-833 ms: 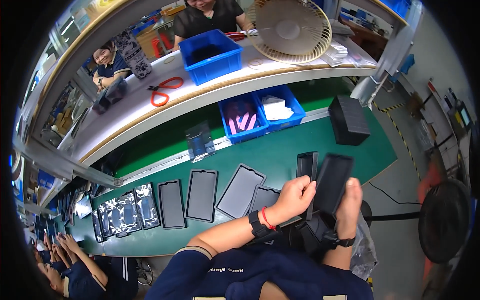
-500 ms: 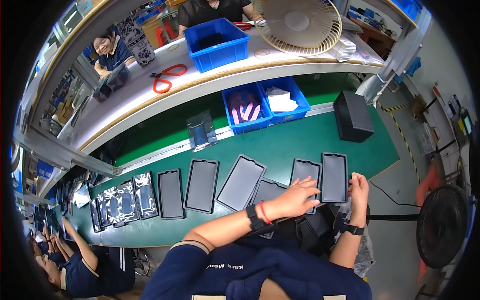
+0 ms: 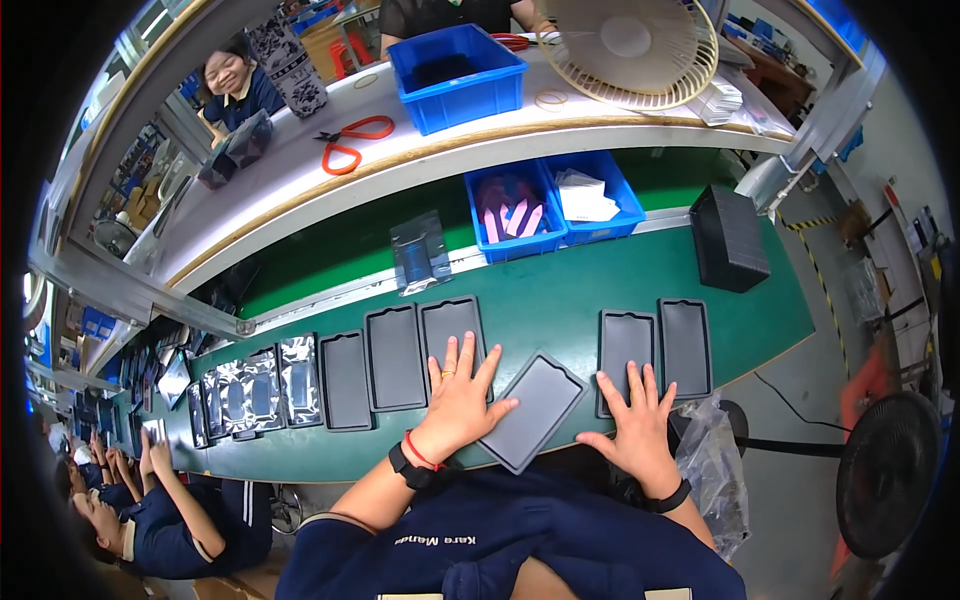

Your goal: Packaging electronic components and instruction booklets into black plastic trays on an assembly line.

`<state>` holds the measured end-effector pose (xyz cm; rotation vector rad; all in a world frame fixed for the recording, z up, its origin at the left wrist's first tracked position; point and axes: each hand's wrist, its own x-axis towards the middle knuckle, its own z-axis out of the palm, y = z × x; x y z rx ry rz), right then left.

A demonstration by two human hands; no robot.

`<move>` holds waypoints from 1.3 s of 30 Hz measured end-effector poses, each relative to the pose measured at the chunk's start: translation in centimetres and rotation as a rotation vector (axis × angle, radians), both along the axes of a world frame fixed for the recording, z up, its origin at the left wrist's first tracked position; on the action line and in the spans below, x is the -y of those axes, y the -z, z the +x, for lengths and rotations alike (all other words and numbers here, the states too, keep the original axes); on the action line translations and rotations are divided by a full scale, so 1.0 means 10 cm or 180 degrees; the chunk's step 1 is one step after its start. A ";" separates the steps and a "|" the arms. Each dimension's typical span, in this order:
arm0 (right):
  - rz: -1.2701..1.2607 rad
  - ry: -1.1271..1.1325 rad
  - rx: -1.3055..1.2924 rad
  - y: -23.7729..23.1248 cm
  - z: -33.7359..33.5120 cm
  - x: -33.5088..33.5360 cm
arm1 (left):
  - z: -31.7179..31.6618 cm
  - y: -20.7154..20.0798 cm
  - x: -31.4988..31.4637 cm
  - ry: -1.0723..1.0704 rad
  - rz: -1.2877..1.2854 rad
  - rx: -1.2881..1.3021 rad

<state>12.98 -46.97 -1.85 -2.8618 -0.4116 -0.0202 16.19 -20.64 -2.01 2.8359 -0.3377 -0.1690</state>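
Shallow black plastic trays lie in a row on the green table. My left hand [image 3: 460, 402] is open, its spread fingers over the lower part of a tray [image 3: 450, 318]. Its thumb reaches the edge of a tilted tray [image 3: 535, 408] that lies askew between my hands. On the right, my right hand [image 3: 640, 428] is also open, fingers spread over the lower end of another tray [image 3: 628, 342]. Beside that stands a further tray [image 3: 685, 345] at the row's right end. Two more trays, one [image 3: 392, 355] and another [image 3: 346, 380], lie left of my left hand.
Silvery packets [image 3: 299, 378] in trays continue leftward. Behind are a blue bin of pink pieces [image 3: 518, 240], a blue bin of white papers [image 3: 600, 228] and a black box [image 3: 732, 240]. Above, a shelf [image 3: 400, 165] carries red-handled scissors [image 3: 345, 150]. Co-workers sit at the left; a fan [image 3: 885, 462] stands right.
My left hand has moved left from the right-hand trays to the middle ones. My right hand has left the end tray's edge for its neighbour. The middle trays have shifted; one now lies askew.
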 end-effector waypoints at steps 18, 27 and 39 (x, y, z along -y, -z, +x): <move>0.0895 -0.1427 0.0045 0.20 0.42 -0.65 | -0.06 -0.04 -0.35 -0.1161 0.0559 0.0585; 0.0702 0.1001 0.2251 -0.37 1.59 1.07 | 0.04 -0.78 -0.28 0.0194 -0.0271 0.0553; 0.0922 0.2438 0.1381 -0.17 2.08 1.42 | 2.07 -0.24 2.43 0.0605 -0.2506 -0.1098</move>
